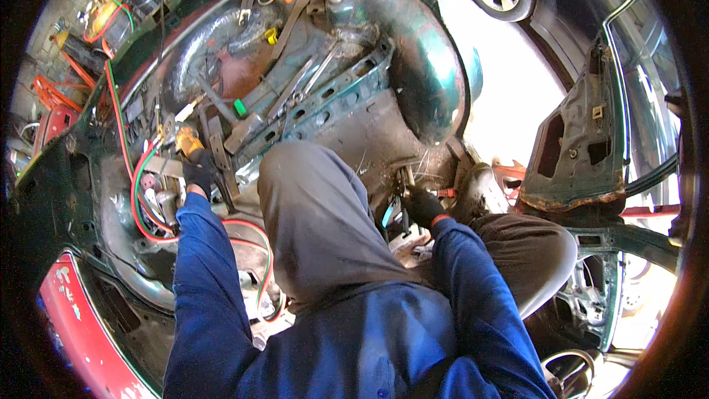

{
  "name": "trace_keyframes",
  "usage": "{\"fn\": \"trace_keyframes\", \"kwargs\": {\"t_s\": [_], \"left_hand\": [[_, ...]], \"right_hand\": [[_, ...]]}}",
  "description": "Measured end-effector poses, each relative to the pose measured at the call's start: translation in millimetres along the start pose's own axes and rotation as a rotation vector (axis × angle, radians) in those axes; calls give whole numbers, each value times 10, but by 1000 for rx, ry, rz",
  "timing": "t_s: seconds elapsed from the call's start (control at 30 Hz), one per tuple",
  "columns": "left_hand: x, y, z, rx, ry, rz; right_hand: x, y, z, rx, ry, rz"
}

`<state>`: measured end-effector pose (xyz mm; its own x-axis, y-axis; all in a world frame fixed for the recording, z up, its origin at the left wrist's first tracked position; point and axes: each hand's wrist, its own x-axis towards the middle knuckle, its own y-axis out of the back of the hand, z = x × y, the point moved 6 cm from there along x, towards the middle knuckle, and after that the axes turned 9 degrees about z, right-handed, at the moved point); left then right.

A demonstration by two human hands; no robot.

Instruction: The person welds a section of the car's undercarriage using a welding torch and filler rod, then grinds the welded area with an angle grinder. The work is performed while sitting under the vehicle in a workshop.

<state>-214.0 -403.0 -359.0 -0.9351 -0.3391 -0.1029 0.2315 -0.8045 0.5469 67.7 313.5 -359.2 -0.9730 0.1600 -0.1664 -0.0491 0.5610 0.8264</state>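
Observation:
My left hand [198,171], in a black glove, is closed around the body of a yellow angle grinder [190,140]. A round disc [169,131] shows at its front end, over the tool-strewn left part of the stripped car body. Black-gloved too, my right hand [425,207] is down on the floor pan between my knees, with curled fingers. A metal tool [405,176] and a red-handled tool [446,193] lie close against it; which of them it grips is hidden.
Red and green hoses [140,203] loop along my left side. Hammers and bars lie on a green cross-member [325,100] ahead, near a rounded wheel arch [428,59]. A detached door panel [583,133] stands at right; a dark car [546,0] is parked beyond.

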Motion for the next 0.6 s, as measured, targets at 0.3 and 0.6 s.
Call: {"fn": "trace_keyframes", "kwargs": {"t_s": [0.3, 0.6], "left_hand": [[-1586, 774, 1279, -359, -73, 67], [-2172, 589, 3065, -322, -148, -182]], "right_hand": [[472, 770, -1095, 493, 34, 208], [756, 903, -3008, 941, 222, -59]]}}
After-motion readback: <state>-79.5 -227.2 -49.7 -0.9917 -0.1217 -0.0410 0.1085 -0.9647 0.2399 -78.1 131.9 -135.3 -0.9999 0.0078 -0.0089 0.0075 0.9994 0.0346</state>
